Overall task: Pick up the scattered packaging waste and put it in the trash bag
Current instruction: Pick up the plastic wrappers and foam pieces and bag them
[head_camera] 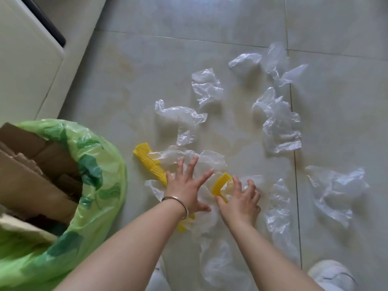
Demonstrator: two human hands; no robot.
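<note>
Plastic film (pixel 189 162) lies crumpled on the floor (pixel 126 80) under my hands, light, soft, slippery. My left hand (pixel 184 187) presses it, fingers spread; my right hand (pixel 241 202) curls onto film beside yellow strips (pixel 220 183). I'd bunch it centrally, then bag (pixel 100 164) it.

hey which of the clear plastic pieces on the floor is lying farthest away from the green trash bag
The crumpled clear plastic piece at the far right, level with the hands. The other clear pieces lie nearer the green trash bag, which stands at the left.
</note>
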